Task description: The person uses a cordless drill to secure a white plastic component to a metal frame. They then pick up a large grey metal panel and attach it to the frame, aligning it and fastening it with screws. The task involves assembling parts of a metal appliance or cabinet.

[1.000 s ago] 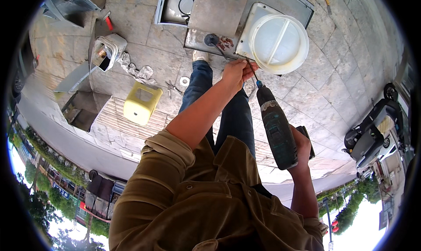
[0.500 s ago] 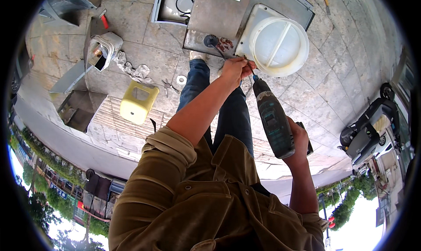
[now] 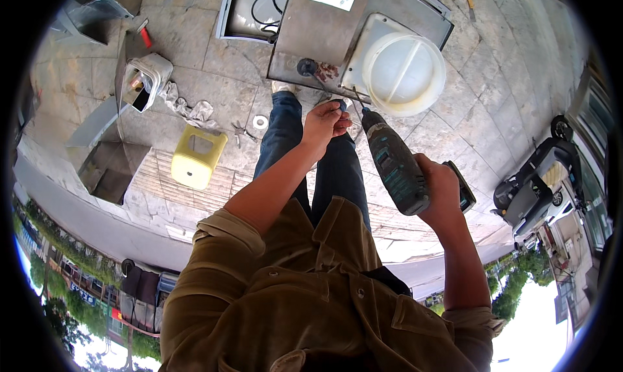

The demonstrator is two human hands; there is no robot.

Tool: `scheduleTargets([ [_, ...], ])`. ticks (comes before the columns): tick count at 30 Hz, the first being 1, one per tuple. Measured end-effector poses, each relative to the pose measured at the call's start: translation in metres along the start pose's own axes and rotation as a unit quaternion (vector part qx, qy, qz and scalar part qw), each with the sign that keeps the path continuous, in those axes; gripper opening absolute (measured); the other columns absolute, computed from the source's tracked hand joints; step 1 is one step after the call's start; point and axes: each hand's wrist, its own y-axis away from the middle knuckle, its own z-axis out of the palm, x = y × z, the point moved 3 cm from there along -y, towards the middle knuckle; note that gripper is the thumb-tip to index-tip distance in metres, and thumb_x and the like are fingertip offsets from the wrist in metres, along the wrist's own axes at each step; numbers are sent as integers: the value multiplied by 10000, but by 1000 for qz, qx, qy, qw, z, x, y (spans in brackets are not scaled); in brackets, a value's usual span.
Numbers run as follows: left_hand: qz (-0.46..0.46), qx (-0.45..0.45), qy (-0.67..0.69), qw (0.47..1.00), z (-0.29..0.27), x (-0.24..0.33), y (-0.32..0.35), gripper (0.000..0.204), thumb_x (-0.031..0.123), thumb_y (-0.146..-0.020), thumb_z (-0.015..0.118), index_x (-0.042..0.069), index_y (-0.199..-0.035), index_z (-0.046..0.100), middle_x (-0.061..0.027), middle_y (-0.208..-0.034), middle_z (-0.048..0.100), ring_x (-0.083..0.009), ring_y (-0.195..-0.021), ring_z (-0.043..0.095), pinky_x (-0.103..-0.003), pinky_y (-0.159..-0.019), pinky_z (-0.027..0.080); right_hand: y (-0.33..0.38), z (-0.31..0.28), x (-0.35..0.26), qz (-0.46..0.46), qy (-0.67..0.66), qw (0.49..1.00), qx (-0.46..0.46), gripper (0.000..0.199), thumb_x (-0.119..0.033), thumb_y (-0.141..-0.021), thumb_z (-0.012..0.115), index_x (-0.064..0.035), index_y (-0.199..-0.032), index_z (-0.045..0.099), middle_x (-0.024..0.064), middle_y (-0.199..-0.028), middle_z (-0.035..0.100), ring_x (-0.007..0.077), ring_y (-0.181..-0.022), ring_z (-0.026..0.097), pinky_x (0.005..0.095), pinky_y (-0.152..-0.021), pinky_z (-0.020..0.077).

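My right hand (image 3: 439, 185) is wrapped round the handle of a dark, dusty cordless drill (image 3: 394, 161). A long thin bit (image 3: 358, 98) extends from its chuck to the near left corner of a white square plate (image 3: 354, 68). On that plate sits a round translucent white collar (image 3: 405, 110) with a bar across it. My left hand (image 3: 322, 126) is closed in a pinch, left of the bit and apart from it. Between thumb and finger shows a small dark bluish piece (image 3: 342, 104), too small to name.
The plate belongs to a metal cabinet (image 3: 321, 21) lying on the paving. Leftward are a tape roll (image 3: 260, 122), pliers (image 3: 243, 133), a yellow stool (image 3: 196, 158), a rag (image 3: 188, 106) and a white bucket (image 3: 154, 67). A scooter (image 3: 535, 184) stands at right.
My left hand has drawn back from the bit, toward me and leftward. The drill has shifted up and left, with its bit now at the plate's corner.
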Motion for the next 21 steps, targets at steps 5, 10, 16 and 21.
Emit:
scheduleTargets([
  [5, 29, -9, 13, 999, -28, 16, 22, 250, 131, -917, 530, 54, -1154, 513, -81, -950, 637, -156, -804, 650, -264, -677, 516, -8, -2, -7, -1, 82, 996, -30, 262, -185, -654, 675, -76, -858, 551, 161, -708, 602, 353, -712, 608, 430, -614, 467],
  [10, 40, -2, 33, 999, -42, 30, 39, 307, 115, -920, 507, 6, -1204, 466, -85, -929, 632, -157, -778, 647, -258, -658, 511, -8, -3, -10, -15, 93, 995, -23, 256, -157, -645, 670, -76, -854, 546, 160, -709, 602, 355, -708, 608, 435, -621, 464],
  [16, 72, -6, 56, 996, -64, 41, 46, 334, 123, -907, 519, 24, -1219, 448, -77, -950, 631, -156, -807, 640, -262, -692, 503, -12, 1, -16, 3, 117, 992, -38, 334, -164, -617, 694, -82, -924, 593, 151, -729, 627, 346, -721, 614, 405, -626, 471],
  [21, 75, -5, 64, 995, -71, 44, 50, 288, 111, -909, 530, 39, -1184, 488, -74, -942, 637, -149, -798, 644, -250, -675, 517, -12, 4, -15, 0, 135, 990, -41, 303, -159, -627, 681, -83, -905, 588, 155, -720, 622, 345, -717, 612, 409, -619, 468],
])
